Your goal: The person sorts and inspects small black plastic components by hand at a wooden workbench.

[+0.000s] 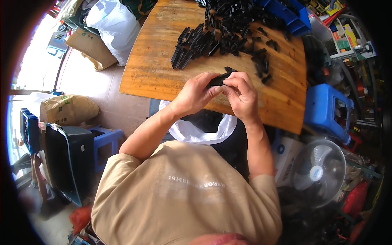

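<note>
Both of my hands meet above the near edge of the wooden table [163, 61], around a slim black plastic part [217, 80]. My left hand [197, 93] is wrapped round the part's left end, thumb along its near side. At its right end, my right hand [241, 96] pinches with thumb and fingertips, and these partly hide the piece. A small black tip sticks out beyond the fingers at the top. Just past my hands lies a heap of similar long black parts [196, 45], with smaller black pieces [261, 65] scattered to the right.
Below the table edge, by my lap, hangs an open white bag [204, 136] with dark contents. A blue bin [286, 16] stands at the table's far right. On the right are a blue stool [326, 108] and a fan [318, 173]; sacks [92, 47] sit on the left.
</note>
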`<move>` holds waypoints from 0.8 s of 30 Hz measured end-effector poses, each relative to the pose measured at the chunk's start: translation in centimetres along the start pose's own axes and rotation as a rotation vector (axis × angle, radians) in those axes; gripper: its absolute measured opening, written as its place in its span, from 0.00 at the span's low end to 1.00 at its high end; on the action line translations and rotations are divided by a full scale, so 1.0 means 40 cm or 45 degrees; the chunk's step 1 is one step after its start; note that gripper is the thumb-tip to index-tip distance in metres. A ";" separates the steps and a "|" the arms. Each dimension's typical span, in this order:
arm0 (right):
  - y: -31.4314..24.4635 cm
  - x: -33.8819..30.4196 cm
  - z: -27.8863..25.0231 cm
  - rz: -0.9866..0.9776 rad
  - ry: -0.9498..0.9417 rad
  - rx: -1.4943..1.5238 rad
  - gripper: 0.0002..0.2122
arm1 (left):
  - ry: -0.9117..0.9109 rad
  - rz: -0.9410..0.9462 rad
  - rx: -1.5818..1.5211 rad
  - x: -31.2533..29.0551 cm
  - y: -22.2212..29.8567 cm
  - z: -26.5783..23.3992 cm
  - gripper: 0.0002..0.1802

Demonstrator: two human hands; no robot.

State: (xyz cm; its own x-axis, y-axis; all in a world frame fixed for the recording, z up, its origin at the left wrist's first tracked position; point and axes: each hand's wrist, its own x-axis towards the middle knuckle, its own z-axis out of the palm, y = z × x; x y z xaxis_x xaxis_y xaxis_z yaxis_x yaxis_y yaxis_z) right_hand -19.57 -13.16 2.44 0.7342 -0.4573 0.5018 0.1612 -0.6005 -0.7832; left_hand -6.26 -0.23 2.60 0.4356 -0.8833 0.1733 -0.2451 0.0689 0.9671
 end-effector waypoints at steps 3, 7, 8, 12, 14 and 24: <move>-0.034 0.000 -0.009 0.087 0.004 0.123 0.13 | 0.005 0.281 0.278 -0.016 0.006 -0.012 0.17; -0.076 0.004 -0.045 0.195 -0.217 0.020 0.11 | -0.094 0.444 0.338 -0.039 0.009 -0.021 0.14; -0.075 -0.006 -0.049 0.147 -0.246 0.001 0.11 | -0.143 0.482 0.321 -0.044 0.010 -0.018 0.13; -0.071 -0.041 -0.048 0.175 -0.238 -0.023 0.11 | -0.137 0.521 0.273 -0.052 0.005 -0.005 0.14; -0.071 -0.047 -0.045 0.186 -0.228 -0.041 0.11 | -0.151 0.448 0.222 -0.059 -0.006 -0.003 0.17; -0.045 -0.044 -0.029 0.662 -0.437 0.262 0.12 | -0.015 0.037 -0.543 -0.079 -0.045 0.019 0.24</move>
State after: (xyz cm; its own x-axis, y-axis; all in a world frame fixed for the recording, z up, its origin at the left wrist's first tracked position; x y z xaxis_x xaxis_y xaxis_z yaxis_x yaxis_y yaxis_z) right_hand -21.92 -12.04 3.41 0.9136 -0.3986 -0.0801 -0.1735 -0.2040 -0.9635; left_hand -7.83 2.10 0.18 0.4235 -0.8831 0.2019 0.1243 0.2774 0.9527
